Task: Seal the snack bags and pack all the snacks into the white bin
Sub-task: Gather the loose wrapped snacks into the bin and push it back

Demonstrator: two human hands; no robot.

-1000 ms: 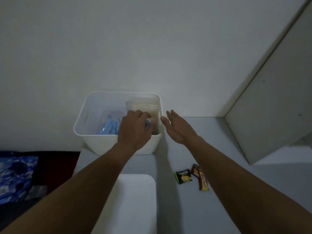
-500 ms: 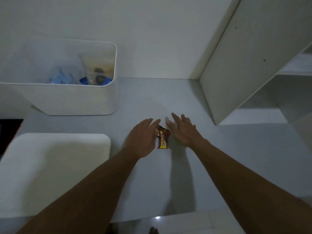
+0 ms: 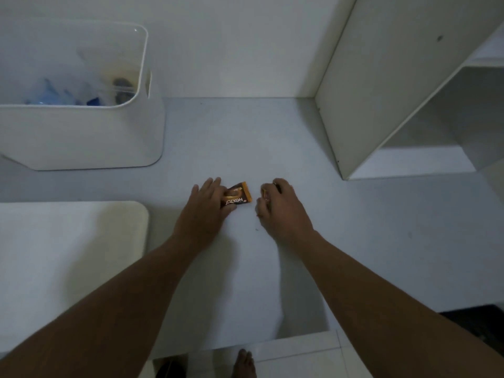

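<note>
A grey table is seen from above, with a white shelf unit set on it at the far right; the white bin is placed at the far left, and blue and clear snack bags are seen inside it; a white board is laid near left. The left hand is spread almost flat, fingers nearly straight, and is rested on the left end of a brown-and-orange snack packet lying on the table well apart from the bin; whether the thumb pinches it cannot be told. The right hand is curled just to the right, and a second small packet is gripped under its bent fingers, mostly hidden. Half a second ago both hands were held flat on either side of one packet; since then the right fingers have been closed, and the two hands have been drawn slightly apart.
</note>
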